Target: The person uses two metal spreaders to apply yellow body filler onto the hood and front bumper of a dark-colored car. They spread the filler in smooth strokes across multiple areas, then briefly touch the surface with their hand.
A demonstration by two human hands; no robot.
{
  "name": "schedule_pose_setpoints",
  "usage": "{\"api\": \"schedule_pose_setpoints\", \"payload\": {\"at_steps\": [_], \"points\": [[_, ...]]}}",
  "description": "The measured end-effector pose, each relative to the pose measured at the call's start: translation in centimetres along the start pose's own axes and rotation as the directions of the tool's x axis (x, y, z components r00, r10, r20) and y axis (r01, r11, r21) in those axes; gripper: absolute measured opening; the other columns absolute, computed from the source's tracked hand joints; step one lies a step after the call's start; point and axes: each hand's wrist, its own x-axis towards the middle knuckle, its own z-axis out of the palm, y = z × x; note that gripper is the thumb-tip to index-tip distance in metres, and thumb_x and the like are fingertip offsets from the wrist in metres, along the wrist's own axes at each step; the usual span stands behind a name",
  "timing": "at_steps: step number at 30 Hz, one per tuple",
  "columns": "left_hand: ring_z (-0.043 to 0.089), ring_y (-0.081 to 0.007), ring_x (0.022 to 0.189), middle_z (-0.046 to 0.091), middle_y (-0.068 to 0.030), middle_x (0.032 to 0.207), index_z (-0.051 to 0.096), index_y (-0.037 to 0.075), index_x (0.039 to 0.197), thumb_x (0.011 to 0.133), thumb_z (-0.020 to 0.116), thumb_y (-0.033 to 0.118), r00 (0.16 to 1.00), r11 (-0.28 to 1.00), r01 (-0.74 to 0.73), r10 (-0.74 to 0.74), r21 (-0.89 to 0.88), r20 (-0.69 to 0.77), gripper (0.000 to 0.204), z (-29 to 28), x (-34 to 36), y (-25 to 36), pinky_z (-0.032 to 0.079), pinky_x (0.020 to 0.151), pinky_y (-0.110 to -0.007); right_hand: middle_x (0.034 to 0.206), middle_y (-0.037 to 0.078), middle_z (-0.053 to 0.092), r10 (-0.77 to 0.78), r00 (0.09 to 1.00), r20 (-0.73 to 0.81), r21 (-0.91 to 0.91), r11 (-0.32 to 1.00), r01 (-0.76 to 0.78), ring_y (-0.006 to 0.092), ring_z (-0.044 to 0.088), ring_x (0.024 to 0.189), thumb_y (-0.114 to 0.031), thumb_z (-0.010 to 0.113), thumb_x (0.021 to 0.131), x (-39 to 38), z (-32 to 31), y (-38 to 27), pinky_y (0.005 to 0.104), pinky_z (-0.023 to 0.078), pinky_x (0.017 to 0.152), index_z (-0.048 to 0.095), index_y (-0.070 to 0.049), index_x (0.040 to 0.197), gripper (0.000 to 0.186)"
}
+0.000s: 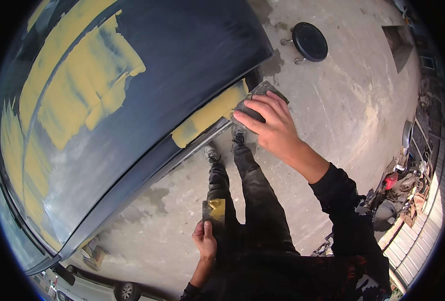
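Observation:
My right hand (272,120) grips a dark, flat filler spreader (272,89), its fingers spread over the blade. The spreader's edge lies at the right end of a strip of yellow filler (207,116) along the car's lower side. Lower down, in front of my legs, my left hand (206,240) pinches a dark rectangular putty scraper (206,210) between thumb and fingers. A dab of yellow filler (216,206) sits on its upper part. Larger patches of yellow filler (89,80) cover parts of the dark car panel (192,40) above the strip.
A round black stool on casters (310,41) stands on the concrete floor (348,105) beyond the car's end. Piled scrap and parts (390,200) line the right side. Another car (99,286) is parked at lower left. My shoes (212,153) are close to the sill.

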Motion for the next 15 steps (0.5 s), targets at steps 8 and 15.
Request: {"api": "schedule_pose_setpoints", "payload": {"at_steps": [8,15], "points": [[0.059,-0.0083,0.088,0.070,-0.0021,0.098,0.069,-0.005,0.109,0.104,0.059,0.019,1.000,0.999,0.006,-0.005,0.036,-0.017,0.026,0.2,0.2,-0.2,0.048,0.082,-0.024,0.123,0.010,0.057,0.045,0.999,-0.026,-0.012,0.999,-0.045,0.0333,0.054,0.118,0.013,0.057,0.067,1.3,-0.3,3.1,0.0522,0.040,0.108,0.072,-0.016,0.121,0.064],[0.059,-0.0081,0.087,0.070,-0.0016,0.097,0.069,-0.004,0.108,0.104,0.059,0.019,1.000,1.000,-0.003,0.003,0.009,-0.016,0.025,0.7,0.1,0.1,0.048,0.081,-0.024,0.124,0.010,0.057,0.048,0.997,0.055,0.053,0.997,-0.051,0.0325,0.055,0.117,0.012,0.058,0.067,-0.9,-0.5,2.0,0.0521,0.041,0.107,0.072,-0.016,0.120,0.061]]}}
